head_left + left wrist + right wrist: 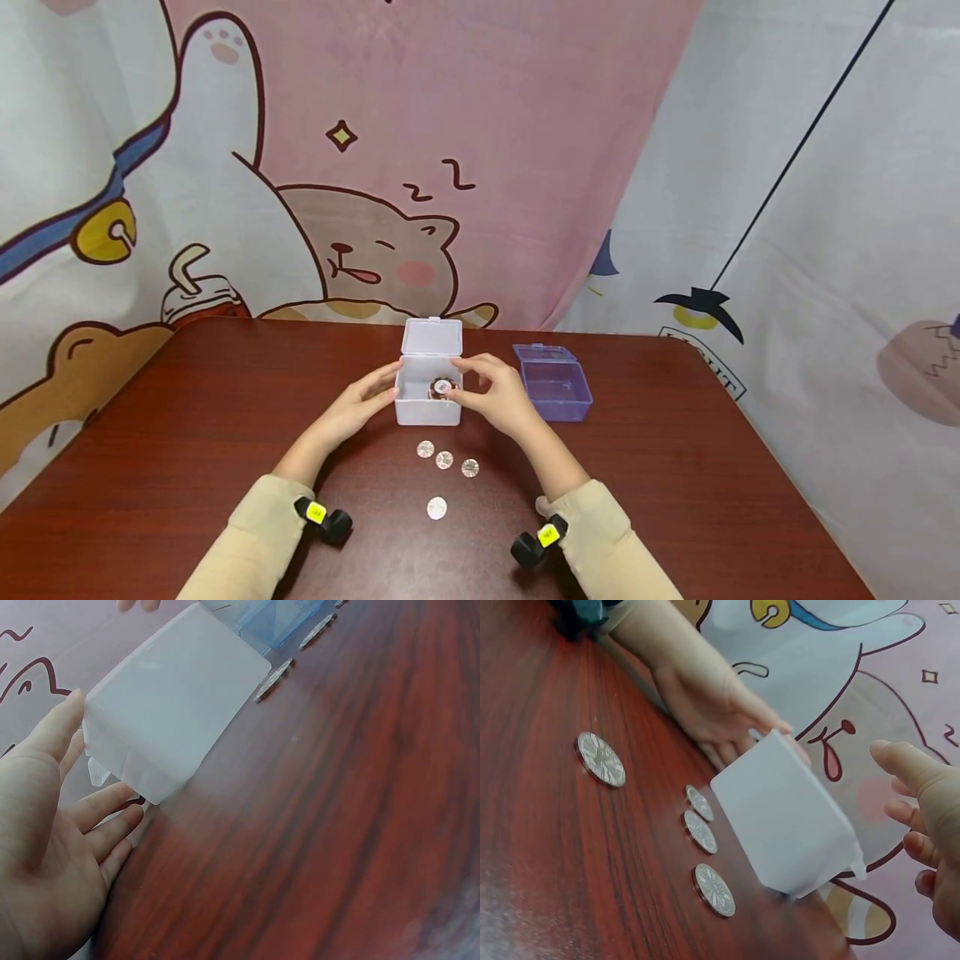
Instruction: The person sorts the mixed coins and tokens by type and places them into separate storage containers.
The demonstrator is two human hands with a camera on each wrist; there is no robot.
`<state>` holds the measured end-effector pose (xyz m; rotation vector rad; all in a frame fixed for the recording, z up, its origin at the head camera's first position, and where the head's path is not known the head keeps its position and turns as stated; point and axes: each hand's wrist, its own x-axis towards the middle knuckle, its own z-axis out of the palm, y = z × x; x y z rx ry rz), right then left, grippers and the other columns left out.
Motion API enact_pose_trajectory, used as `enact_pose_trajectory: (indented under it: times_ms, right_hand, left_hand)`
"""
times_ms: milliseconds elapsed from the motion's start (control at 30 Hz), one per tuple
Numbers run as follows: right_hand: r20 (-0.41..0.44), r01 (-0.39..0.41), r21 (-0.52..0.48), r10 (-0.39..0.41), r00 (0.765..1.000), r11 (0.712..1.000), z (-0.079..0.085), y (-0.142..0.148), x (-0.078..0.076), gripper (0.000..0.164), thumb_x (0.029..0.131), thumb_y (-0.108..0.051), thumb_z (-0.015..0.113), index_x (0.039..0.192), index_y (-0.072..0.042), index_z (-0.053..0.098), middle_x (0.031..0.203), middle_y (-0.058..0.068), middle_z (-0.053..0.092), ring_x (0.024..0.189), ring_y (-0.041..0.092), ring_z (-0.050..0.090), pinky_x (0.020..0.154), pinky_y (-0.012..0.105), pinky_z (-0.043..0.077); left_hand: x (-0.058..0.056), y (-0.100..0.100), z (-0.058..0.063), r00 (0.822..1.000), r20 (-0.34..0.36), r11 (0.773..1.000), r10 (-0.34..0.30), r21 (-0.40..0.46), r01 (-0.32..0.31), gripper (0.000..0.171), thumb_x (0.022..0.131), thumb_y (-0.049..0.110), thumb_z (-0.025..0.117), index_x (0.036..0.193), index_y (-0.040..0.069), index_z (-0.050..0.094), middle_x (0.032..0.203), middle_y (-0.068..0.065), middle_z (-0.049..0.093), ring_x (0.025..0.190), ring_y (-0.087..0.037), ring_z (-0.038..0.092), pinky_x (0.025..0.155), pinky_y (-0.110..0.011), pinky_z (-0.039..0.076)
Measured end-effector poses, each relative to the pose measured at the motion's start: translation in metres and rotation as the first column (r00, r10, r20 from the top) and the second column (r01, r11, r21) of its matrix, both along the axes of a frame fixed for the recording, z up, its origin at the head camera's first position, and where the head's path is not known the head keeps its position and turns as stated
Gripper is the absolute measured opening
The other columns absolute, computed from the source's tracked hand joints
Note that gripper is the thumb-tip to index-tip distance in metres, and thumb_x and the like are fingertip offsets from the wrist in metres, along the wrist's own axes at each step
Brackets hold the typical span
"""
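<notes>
cream sleeves [251, 529] | black wrist-worn cameras [339, 528], rounded | bright yellow rectangular labels [317, 512], darkly marked

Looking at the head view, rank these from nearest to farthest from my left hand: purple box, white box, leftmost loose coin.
From your left hand:
1. White box: just right of the hand.
2. Leftmost loose coin: in front of the white box.
3. Purple box: right of the white box.

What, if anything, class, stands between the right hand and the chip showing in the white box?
Nothing visible: the lid stands open at the back of the white box, and in the head view the thumb of the right hand overlaps the edge of the chip. Whether they touch, I cannot tell.
</notes>
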<state>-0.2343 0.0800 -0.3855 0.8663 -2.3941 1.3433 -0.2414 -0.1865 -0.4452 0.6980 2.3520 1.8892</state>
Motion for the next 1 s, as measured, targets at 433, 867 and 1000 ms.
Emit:
enact_pose_trajectory:
  times_ms: [433,867,1000]
  right_hand:
    - [-0.036,-0.014,0.011,0.014,0.999,1.000,0.009,0.019,0.027,0.042,0.071,-0.014,0.085,0.110,-0.008,0.072,0.098,0.008,0.066,0.075,0.028,0.051,0.064,0.033,0.042]
    - [-0.025,-0.031,0.043,0.032,0.999,0.999,0.009,0.041,0.046,0.043,0.071,-0.017,0.085,0.112,-0.012,0.072,0.099,-0.008,0.064,0.076,0.014,0.049,0.065,0.040,0.044]
    - [-0.019,-0.047,0.049,0.048,0.999,0.998,0.005,0.048,0.052,0.042,0.071,-0.017,0.086,0.111,-0.012,0.072,0.098,-0.008,0.064,0.078,0.013,0.049,0.067,0.037,0.044]
  left_hand:
    - [0.002,0.001,0.002,1.000,0.007,1.000,0.001,0.004,-0.001,0.053,0.098,0.012,0.055,0.146,0.003,0.037,0.143,-0.025,0.040,0.129,-0.041,0.041,0.104,-0.052,0.029]
    - [0.001,0.001,0.002,1.000,0.024,1.000,0.005,-0.013,-0.005,0.052,0.099,0.013,0.054,0.147,0.005,0.036,0.145,-0.024,0.039,0.129,-0.040,0.041,0.104,-0.053,0.029]
    - [0.001,0.000,0.001,1.000,0.023,1.000,0.003,-0.006,-0.002,0.052,0.098,0.013,0.055,0.147,0.005,0.036,0.145,-0.024,0.039,0.129,-0.039,0.041,0.104,-0.052,0.029]
